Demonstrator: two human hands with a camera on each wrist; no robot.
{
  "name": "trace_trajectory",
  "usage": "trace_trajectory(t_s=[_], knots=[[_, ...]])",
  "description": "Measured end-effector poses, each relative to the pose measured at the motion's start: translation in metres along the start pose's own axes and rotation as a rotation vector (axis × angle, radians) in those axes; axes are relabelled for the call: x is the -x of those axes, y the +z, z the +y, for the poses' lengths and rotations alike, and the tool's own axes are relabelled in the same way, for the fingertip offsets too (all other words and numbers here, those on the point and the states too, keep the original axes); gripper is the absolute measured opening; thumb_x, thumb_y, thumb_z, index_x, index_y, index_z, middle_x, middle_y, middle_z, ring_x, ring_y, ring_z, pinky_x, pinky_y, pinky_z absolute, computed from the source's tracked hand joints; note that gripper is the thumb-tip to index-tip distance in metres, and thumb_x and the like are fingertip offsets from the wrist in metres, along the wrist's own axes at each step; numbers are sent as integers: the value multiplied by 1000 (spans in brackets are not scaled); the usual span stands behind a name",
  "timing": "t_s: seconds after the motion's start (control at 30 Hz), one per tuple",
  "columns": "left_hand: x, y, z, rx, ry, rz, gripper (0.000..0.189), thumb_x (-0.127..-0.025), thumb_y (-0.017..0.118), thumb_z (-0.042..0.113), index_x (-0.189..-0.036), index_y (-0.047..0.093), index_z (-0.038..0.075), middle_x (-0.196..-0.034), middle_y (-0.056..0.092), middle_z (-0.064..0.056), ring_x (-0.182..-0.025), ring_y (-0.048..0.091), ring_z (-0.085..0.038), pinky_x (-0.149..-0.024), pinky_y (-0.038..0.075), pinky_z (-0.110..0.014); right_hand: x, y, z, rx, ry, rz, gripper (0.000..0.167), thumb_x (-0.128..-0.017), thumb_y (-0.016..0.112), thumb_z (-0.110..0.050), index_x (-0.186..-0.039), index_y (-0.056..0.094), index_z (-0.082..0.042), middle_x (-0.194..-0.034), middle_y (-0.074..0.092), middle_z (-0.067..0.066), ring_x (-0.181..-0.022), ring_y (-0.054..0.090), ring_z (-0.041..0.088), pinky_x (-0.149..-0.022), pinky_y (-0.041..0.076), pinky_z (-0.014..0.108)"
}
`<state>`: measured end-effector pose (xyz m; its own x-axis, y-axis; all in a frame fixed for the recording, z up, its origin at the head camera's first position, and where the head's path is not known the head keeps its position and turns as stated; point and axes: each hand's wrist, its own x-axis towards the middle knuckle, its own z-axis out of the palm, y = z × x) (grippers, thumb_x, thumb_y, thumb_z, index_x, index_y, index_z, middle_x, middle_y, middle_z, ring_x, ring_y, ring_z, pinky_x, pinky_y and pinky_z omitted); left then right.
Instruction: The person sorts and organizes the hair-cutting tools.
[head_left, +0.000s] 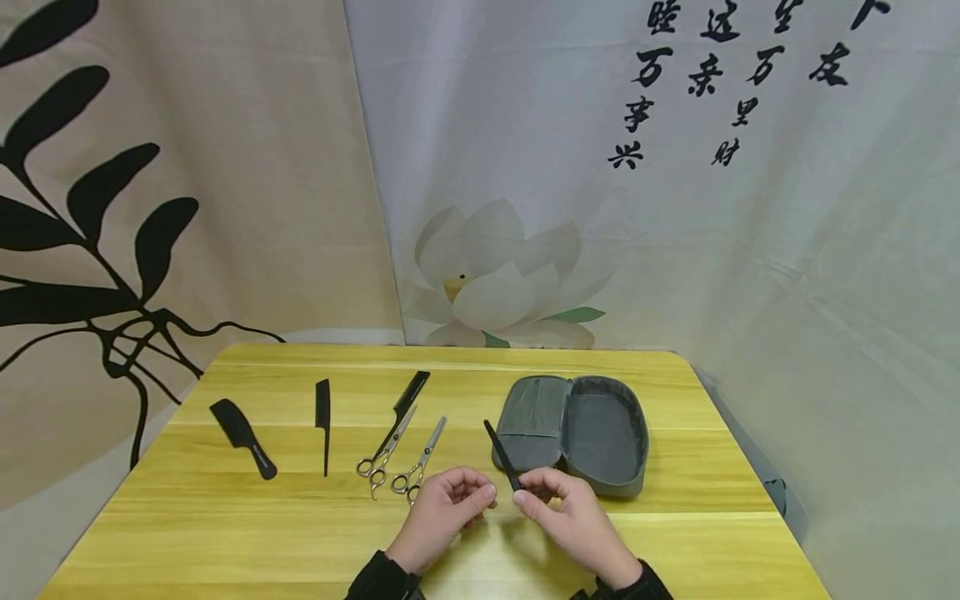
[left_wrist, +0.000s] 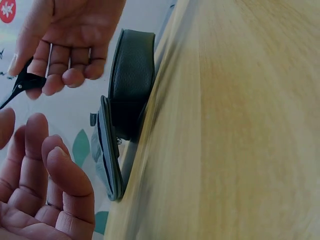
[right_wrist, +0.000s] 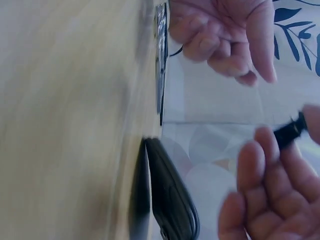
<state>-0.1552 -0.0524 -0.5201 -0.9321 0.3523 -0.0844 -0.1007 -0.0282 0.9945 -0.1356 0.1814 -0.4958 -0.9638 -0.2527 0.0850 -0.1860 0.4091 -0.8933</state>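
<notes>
The right hand [head_left: 564, 504] pinches the clip [head_left: 501, 453] near one end, best lightly; the left hand [head_left: 448, 510], loose and empty, could steady it.

Black tool [head_left: 501, 452]: long, slim, w/ silvery pivot [left_wrist: 20, 86]
Tilt: diag., far end to L
Hold: near end pinched in R hand [head_left: 568, 508]

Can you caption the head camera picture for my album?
Right hand holding a slim black tool; combs, scissors, open grey case on the table.
</notes>
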Motion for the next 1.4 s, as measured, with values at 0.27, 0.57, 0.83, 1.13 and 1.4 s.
trace_trajectory(t_s=[0.27, 0.57, 0.83, 1.13, 1.4], knots=[[-2, -1, -3, 72, -77, 47, 34, -105, 70, 22, -117, 68, -10, -97, 78, -11, -75, 66, -13, -65, 59, -24, -4, -1, 6, 225, -98, 404, 10, -96, 82, -25, -105, 80, -24, -95, 73, -18, -98, 67, 9, -101, 53, 45], [-3, -3, -9, 147, -175, 23, 41, -109, 64, 27, -124, 65, -10, -103, 77, -15, -77, 71, -13, -66, 64, -28, -6, -4, 14, 240, -43, 320, 13, -98, 80, -31, -108, 79, -24, -98, 74, -13, -96, 71, 8, -82, 61, 35], [-3, -4, -12, 179, -196, -24, 45, -111, 61, 30, -128, 63, -11, -107, 76, -13, -82, 72, -14, -69, 64, -29, -8, -9, 23, 368, -111, 270, 12, -97, 81, -30, -107, 79, -24, -92, 70, -20, -89, 67, 6, -76, 56, 30], [-1, -3, -13, 189, -203, -32, 58, -110, 63, 31, -142, 52, -16, -126, 72, -22, -87, 76, -16, -72, 66, -29, -9, -18, 33, 248, -197, 119, 10, -100, 78, -24, -108, 78, -19, -88, 73, -14, -77, 62, -3, -67, 55, 22], [-2, -8, -15, 245, -221, -32, 55, -114, 54, 34, -137, 49, -16, -119, 74, -24, -79, 75, -14, -70, 65, -28, -6, -11, 33, 65, -291, -44, 10, -103, 72, -15, -112, 76, -17, -96, 79, -3, -86, 69, 0, -76, 60, 26]])
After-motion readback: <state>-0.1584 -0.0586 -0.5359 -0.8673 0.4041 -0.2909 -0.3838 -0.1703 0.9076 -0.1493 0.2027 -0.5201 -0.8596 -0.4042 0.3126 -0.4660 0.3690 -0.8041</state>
